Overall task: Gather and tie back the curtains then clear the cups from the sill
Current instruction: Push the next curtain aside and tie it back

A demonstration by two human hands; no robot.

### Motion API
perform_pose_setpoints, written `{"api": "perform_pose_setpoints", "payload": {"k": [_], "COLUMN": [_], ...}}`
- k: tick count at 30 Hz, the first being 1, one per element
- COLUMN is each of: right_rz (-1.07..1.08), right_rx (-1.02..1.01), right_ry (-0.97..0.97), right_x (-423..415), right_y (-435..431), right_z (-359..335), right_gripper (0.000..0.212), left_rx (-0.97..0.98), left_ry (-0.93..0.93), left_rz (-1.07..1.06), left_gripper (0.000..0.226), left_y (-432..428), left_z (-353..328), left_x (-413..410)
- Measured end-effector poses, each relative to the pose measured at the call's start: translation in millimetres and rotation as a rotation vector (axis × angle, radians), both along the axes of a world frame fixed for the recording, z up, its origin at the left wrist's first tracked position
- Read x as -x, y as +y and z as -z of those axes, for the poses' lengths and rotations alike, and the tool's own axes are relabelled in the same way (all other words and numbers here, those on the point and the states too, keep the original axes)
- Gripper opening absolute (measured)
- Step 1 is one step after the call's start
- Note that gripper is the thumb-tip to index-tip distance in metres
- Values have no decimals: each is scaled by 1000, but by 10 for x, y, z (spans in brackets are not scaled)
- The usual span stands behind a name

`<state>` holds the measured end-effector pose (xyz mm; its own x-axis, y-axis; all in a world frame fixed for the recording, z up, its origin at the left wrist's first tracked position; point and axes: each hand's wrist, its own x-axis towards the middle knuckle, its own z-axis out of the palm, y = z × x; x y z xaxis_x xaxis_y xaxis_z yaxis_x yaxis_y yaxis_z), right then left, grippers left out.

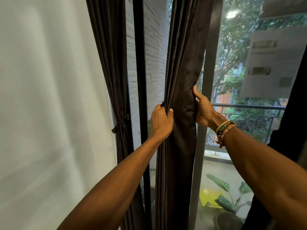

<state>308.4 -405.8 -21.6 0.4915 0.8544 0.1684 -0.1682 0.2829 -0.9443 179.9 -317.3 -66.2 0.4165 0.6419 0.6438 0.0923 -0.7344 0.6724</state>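
At the tall window, a person stands with both bare arms stretched forward into a dark brown curtain (181, 63) that hangs bunched in a narrow column in front of the glass, between the black window frame (140, 63) and a grey upright strip to its right. The left hand (162, 121) grips the curtain's left edge, its fingers curled tight round a sheaf of pleats and the thumb pressed across the front. The right hand (203, 108) holds the opposite edge slightly higher, thumb pointing up along the fabric while its fingers wrap behind the cloth, out of sight. A stack of beaded and woven bracelets (226, 130) circles the right wrist. Further left, against the white wall (49, 97), a second curtain (113, 63) of the same dark cloth is cinched at its middle by a knotted tie (121, 122). Through the glass I see a balcony railing (249, 106), trees and a leafy potted plant (226, 196) below.
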Motion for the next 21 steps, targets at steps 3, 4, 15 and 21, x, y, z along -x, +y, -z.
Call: {"api": "perform_pose_setpoints", "payload": {"k": [3, 4, 15, 21], "right_rz": [-25, -39, -139, 177], "right_rx": [29, 40, 171, 116], "right_ry": [-3, 2, -175, -536], "right_x": [6, 9, -145, -257], "right_y": [-63, -74, -111, -152], "right_z": [-22, -36, -93, -200], "right_gripper": [61, 62, 62, 38], "left_rx": [-28, -47, -338, -419], "left_ry": [55, 61, 190, 77], "left_rz": [43, 59, 98, 51], "left_gripper": [39, 41, 38, 39], "left_y": [26, 41, 186, 188], "left_z": [-32, -36, -10, -19], "left_x": [-31, -39, -120, -59]}}
